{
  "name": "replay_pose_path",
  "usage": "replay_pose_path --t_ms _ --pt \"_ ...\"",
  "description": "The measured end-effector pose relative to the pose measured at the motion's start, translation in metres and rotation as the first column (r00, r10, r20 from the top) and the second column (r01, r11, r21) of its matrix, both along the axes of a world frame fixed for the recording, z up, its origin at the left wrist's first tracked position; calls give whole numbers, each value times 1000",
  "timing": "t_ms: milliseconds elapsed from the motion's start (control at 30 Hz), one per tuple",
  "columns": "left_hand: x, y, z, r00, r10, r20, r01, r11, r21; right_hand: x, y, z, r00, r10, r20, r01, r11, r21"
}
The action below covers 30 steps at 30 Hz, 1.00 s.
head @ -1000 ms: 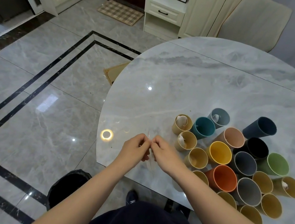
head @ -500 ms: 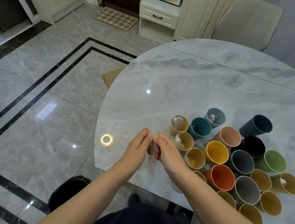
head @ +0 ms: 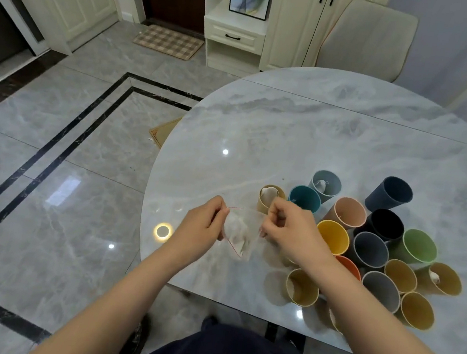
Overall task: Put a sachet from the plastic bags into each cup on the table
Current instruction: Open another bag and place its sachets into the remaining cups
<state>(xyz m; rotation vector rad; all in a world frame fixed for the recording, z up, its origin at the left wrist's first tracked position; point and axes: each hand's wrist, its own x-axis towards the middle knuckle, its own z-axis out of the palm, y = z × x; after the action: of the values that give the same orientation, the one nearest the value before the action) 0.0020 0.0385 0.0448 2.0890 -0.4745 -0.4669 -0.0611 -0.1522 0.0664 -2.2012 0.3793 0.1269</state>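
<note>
A small clear plastic bag point(head: 239, 230) with a red seal line hangs between my hands above the table's near left edge; a white sachet shows inside it. My left hand point(head: 204, 226) pinches its left side and my right hand point(head: 290, 230) pinches its right side, so its mouth is spread. Several coloured cups cluster to the right. White sachets lie in the tan cup point(head: 269, 200), the grey-blue cup point(head: 325, 185) and the tan cup at the far right point(head: 443, 279). The yellow cup point(head: 335, 236) sits just right of my right hand.
The round marble table point(head: 322, 135) ends just left of my hands, with tiled floor beyond. A padded chair point(head: 369, 37) stands at the far side. A white cabinet point(head: 234, 36) and a doormat point(head: 168, 41) are at the back.
My hands have drawn apart, pulling the bag from a thin edge-on strip into a spread shape. My right hand moved right, toward the cups.
</note>
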Motion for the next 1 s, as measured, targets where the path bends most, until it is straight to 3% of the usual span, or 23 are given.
replay_pose_path --t_ms 167,300,400,500,600,733,800,933,1000 --pt "15 8 15 958 -231 168 185 949 254 8 -14 13 998 1 65 11 983 -184" --pt "25 8 23 921 -294 253 194 914 357 11 -17 21 996 -4 93 30 959 -283" --pt "27 14 24 964 -189 186 147 964 221 13 -16 28 994 0 113 32 959 -281" --pt "23 17 19 986 64 -156 -81 991 -108 20 -17 44 992 -34 122 54 984 -168" --pt "23 12 5 834 222 -505 -390 885 -254 24 -27 66 994 -31 102 48 985 -165" --pt "22 -9 -16 444 120 -888 -704 660 -263 21 -40 95 994 -19 108 36 986 -161" --pt "15 -24 -24 293 14 -956 -772 593 -228 17 -43 106 989 -12 144 35 987 -159" --pt "-8 -62 -32 148 -53 -988 -762 630 -148 6 -45 121 976 -16 216 49 987 -151" --pt "-16 -76 -34 84 -180 -980 -744 643 -181 -2 -49 125 975 -7 221 45 985 -166"
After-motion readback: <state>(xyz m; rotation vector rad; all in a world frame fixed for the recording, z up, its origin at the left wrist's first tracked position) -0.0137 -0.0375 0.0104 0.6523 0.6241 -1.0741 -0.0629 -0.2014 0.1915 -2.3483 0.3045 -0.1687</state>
